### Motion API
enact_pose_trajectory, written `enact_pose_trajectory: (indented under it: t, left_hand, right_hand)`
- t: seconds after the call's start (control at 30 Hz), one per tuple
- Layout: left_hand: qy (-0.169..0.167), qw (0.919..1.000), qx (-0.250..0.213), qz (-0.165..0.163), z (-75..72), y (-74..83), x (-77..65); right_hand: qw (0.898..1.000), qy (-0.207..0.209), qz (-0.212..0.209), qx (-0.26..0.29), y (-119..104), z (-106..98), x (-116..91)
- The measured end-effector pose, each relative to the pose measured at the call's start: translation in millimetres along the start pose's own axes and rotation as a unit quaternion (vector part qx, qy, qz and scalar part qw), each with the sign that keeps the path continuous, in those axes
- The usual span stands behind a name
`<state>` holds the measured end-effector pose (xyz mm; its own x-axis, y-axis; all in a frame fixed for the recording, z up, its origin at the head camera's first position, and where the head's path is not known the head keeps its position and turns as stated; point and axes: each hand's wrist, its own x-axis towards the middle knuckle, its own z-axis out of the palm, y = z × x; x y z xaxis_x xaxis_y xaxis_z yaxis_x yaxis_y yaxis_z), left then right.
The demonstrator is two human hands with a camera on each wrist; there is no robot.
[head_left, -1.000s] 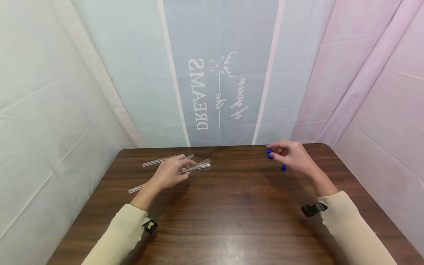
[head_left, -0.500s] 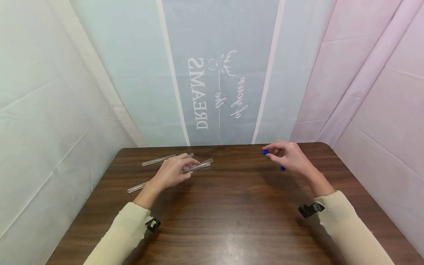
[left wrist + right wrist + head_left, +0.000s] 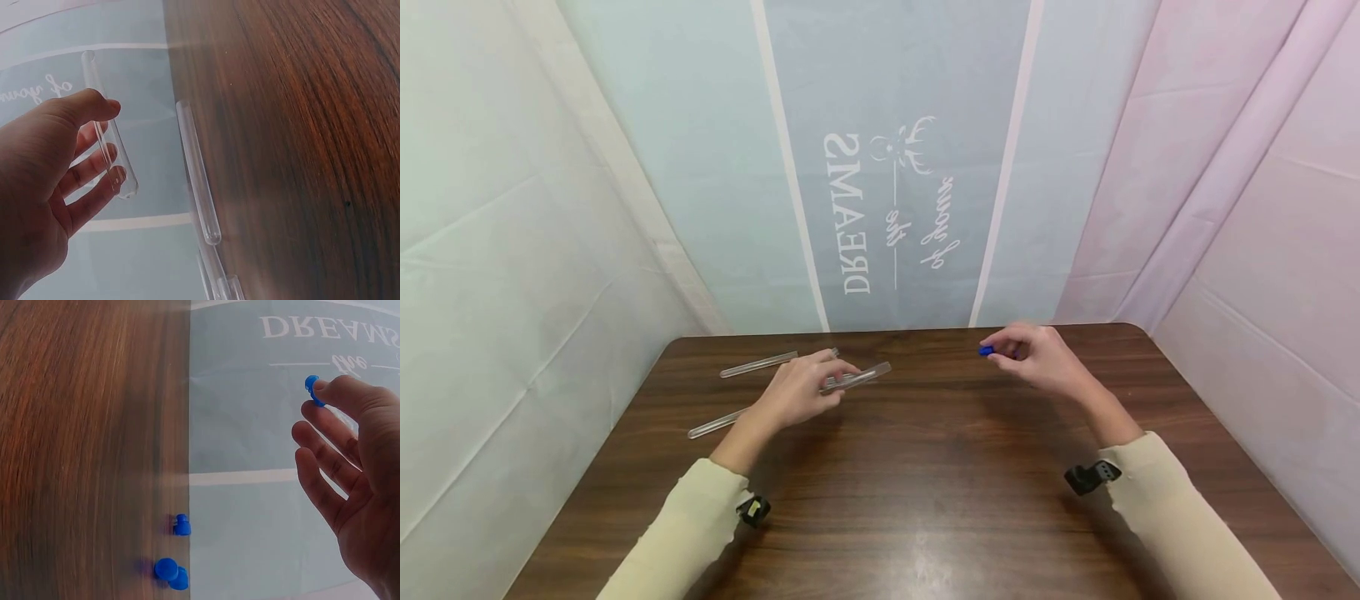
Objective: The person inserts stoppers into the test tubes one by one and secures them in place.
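A clear tube [image 3: 120, 142] lies between the thumb and fingers of the left hand [image 3: 797, 388], which holds it in a narrow grip. At the right hand's [image 3: 1041, 361] fingertips sits a blue stopper [image 3: 311, 384], pinched between thumb and forefinger, the other fingers loosely spread. Away from the fingers, loose tubes [image 3: 200, 175] and more stoppers [image 3: 182, 526] lie on the wooden table [image 3: 917, 500].
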<state>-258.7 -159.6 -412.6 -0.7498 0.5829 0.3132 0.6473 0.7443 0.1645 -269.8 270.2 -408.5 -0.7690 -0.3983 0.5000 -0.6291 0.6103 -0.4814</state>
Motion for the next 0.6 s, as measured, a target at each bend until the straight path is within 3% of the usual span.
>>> enact_pose_trajectory:
  t: [0.6]
  left_hand:
    - [0.012,0.9998,-0.012,0.014,3.0,12.7,12.8]
  right_hand:
    - [1.0,-0.025,0.001,0.007,-14.8,16.4,10.7]
